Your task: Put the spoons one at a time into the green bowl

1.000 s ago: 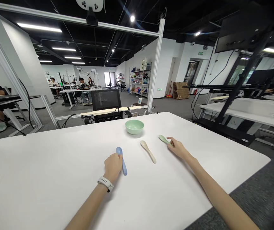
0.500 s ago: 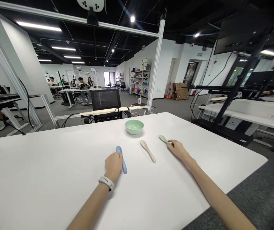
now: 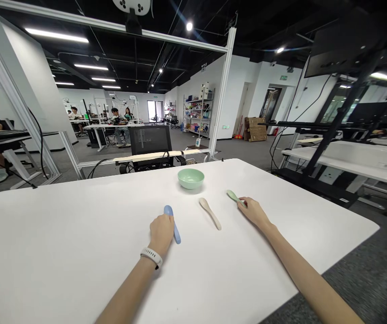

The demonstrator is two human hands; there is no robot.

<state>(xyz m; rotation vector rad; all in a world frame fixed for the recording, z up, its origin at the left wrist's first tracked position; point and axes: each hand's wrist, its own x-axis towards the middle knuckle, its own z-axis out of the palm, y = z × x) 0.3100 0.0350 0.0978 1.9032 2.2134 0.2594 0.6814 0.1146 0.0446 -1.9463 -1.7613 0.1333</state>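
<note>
My left hand (image 3: 162, 230) is closed on the middle of a blue spoon (image 3: 177, 236), whose bowl end points away from me. Its fingertips are partly hidden behind the hand. To the right, my right hand (image 3: 252, 210) pinches the handle of a green spoon (image 3: 233, 195); the handle's end is covered by the fingers. Between the two hands a beige spoon (image 3: 211, 213) lies untouched on the white table (image 3: 78, 234). A light green bowl (image 3: 191, 179) stands upright farther back, beyond the spoons, and looks empty inside.
A metal frame (image 3: 220, 90) rises behind the table's far edge, with a black office chair (image 3: 151, 141) beyond it. Off to the right stand a black stand (image 3: 335, 112) and another white desk (image 3: 348, 157). Several people sit at desks in the background.
The view has shifted very slightly. Both hands keep hold of their spoons, and the beige spoon and bowl stay in place on the table.
</note>
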